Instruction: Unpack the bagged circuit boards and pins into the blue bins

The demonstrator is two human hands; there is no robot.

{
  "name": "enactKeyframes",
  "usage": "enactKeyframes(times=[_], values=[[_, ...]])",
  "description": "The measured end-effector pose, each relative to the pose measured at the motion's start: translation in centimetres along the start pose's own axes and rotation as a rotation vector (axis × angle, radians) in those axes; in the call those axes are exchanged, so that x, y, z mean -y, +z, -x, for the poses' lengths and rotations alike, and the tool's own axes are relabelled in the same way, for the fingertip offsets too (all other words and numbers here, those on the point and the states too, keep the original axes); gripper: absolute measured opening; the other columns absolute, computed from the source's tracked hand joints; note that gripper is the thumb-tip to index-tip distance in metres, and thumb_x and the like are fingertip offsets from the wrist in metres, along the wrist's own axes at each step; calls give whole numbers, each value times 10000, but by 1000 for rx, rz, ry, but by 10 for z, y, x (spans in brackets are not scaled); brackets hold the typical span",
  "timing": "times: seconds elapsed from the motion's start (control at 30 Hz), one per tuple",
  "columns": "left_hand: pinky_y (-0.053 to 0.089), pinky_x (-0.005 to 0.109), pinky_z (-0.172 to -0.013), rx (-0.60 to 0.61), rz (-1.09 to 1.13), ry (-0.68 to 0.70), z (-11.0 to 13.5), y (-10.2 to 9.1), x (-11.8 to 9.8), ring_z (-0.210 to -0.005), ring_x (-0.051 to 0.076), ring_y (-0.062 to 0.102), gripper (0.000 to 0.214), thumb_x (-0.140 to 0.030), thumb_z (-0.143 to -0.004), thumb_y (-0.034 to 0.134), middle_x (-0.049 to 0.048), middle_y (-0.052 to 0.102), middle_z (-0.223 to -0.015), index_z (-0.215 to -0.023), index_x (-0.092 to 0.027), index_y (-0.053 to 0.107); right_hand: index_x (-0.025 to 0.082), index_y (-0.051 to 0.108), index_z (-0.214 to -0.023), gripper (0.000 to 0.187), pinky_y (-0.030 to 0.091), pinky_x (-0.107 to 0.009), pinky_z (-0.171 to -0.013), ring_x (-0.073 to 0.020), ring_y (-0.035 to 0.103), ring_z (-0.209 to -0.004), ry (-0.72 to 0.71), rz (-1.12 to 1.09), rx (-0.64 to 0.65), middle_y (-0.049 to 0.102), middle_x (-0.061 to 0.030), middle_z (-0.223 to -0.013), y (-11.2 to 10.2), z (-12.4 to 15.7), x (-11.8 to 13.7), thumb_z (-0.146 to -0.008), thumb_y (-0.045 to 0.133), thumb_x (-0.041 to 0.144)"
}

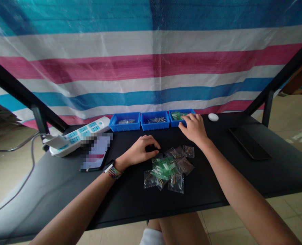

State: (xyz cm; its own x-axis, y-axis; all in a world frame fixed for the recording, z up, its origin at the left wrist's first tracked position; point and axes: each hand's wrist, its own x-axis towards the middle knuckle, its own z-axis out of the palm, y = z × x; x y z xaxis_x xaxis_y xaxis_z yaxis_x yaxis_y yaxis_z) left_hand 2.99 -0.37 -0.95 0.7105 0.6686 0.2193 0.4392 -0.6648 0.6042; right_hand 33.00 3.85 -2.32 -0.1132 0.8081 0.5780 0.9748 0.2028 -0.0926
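My left hand (140,149) rests on the black table (64,183) with its fingers curled loosely, just above a pile of small clear plastic bags (170,168) holding thin metal pins and green parts. A beaded bracelet (113,172) is on that wrist. My right hand (194,127) reaches to the rightmost of three blue trays (181,117), fingers bent over its front rim near the green pieces inside; whether they pinch anything is hidden. The middle blue tray (154,120) holds metal pins, the left blue tray (125,121) a few clear bags.
A white power strip (76,136) lies at the back left beside a phone (96,153). A white round object (213,117) and a dark flat phone (249,143) sit at the right. A striped tarp (151,61) hangs behind the table.
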Motion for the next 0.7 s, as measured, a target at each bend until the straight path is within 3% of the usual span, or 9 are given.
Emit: enactKeyframes(times=[0.17,0.37,0.47,0.6,0.7], values=[[397,367,-1032,31,-40,21,0,0,3,-1018,220,647,104,-291,-880,738,51,708,-1049,-953,-226,774,151,745,-1181,347,422,-561,-1037,-383,557,-1127,24,-18,-24,679,-185,-1173,2,3,4,-973,553,351],[411,347,-985,18,-39,46,-2,2,4,-928,191,640,60,-217,-888,687,37,706,-966,-855,-201,735,125,589,-1417,492,446,-571,-1076,-403,513,-1294,37,-95,-113,500,-245,-1448,2,6,11,-961,565,306],[415,353,-978,24,-41,45,-1,-1,0,-952,199,637,54,-229,-891,697,37,711,-987,-910,-201,740,133,576,-1422,490,443,-588,-1097,-406,499,-1328,5,-136,-122,494,-240,-1460,3,7,13,-960,562,297],[409,386,-1006,65,-69,19,1,-5,-4,-1061,236,619,214,-292,-867,764,45,699,-1108,-1076,-249,774,152,588,-1401,464,439,-593,-1118,-400,506,-1337,-18,-189,-127,523,-223,-1440,4,8,16,-955,564,278],[424,395,-1012,61,-72,12,2,-4,-2,-1072,243,614,206,-274,-885,740,48,687,-1107,-1086,-261,781,170,600,-1381,443,438,-592,-1126,-388,518,-1333,-23,-237,-137,548,-207,-1416,5,7,18,-948,566,259]])
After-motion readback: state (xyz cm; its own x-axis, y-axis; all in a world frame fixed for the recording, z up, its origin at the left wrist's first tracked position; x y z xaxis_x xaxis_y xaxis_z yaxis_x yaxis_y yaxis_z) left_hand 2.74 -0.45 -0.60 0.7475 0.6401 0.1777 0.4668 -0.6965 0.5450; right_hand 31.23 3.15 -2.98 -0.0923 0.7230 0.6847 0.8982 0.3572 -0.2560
